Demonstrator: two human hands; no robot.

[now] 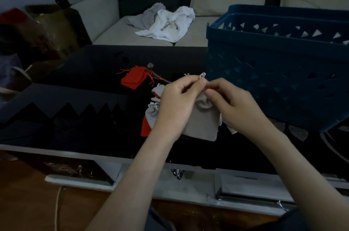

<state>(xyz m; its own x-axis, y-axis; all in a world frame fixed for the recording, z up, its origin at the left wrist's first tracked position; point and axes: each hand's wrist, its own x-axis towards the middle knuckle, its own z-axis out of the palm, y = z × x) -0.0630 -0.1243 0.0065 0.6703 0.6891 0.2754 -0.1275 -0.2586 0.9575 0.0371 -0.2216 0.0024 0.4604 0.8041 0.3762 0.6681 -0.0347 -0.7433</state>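
Two hands on one grey pouch (204, 123): left hand (175, 106) pinches its drawstring (202, 75), right hand (236, 106) clamps its neck, one blue basket (264, 72) far right.

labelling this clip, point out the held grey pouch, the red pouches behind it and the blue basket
grey pouch (204, 123), head view, flat lower body
red pouches (133, 78), head view, middle of the pile
blue basket (255, 47), head view, solid band atop front wall

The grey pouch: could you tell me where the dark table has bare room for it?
The dark table is bare left of the red pouches, back to the sofa. Near the grey pouch, other pouches crowd it, and the blue basket fills the right.
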